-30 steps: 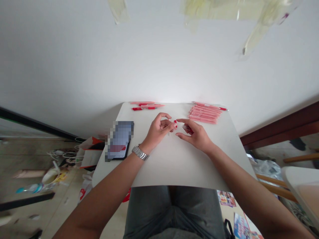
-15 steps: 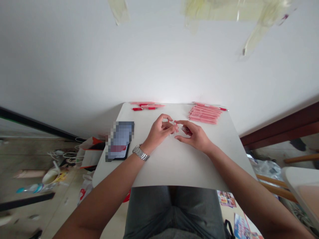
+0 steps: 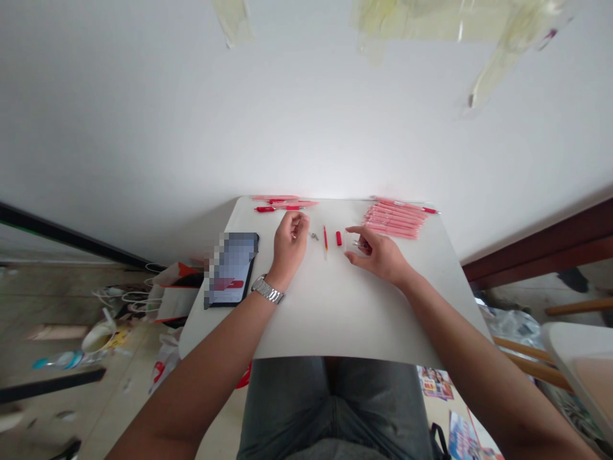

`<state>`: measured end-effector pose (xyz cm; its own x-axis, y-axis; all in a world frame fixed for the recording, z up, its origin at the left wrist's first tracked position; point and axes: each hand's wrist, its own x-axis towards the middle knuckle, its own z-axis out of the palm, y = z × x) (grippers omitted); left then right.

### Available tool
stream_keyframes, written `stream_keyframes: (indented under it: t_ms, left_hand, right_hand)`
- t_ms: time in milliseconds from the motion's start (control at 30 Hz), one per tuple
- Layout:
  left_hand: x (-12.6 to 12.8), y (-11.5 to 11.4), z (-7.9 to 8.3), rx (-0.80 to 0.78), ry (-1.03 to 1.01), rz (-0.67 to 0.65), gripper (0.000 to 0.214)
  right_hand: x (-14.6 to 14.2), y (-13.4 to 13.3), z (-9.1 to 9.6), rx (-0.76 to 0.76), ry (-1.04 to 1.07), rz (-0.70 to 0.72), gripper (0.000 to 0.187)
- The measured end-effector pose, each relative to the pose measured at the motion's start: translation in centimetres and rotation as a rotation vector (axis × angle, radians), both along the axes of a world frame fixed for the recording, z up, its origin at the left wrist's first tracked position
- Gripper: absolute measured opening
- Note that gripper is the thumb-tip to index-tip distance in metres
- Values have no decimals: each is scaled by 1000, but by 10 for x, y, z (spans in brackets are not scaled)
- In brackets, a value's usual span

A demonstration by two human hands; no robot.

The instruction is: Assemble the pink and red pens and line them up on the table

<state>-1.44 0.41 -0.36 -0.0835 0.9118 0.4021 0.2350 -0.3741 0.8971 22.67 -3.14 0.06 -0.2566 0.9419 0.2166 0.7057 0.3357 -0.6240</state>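
Note:
My left hand (image 3: 291,241) is over the table with its fingers curled and thumb pressed to the fingertips; what they hold, if anything, is hidden. Beside these fingertips lies a small silvery pen part (image 3: 314,236). A slim red refill (image 3: 325,238) with a yellowish end rests on the table between my hands. To its right is a short red pen grip (image 3: 338,238). My right hand (image 3: 380,255) has its thumb and index finger bowed around a clear plastic pen part (image 3: 348,241), with another clear piece (image 3: 359,245) partly hidden under the curled fingers.
A row of pink pens (image 3: 395,219) lies at the back right of the white table (image 3: 330,319). Several pink and red pens (image 3: 282,204) lie at the back left. A phone (image 3: 232,271) is at the left edge. The wall (image 3: 306,115) rises directly behind.
My hands have moved apart, the left one to the left and slightly back. The red refill, red grip and small silvery part now lie on the table between them.

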Motion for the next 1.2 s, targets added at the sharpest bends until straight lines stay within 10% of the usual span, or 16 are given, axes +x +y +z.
stream_keyframes:
  t_ms: [1200]
  left_hand:
    - [0,2,-2,-108,-69,18,30]
  right_hand:
    - [-9,11,2,-72,-292,-15,39]
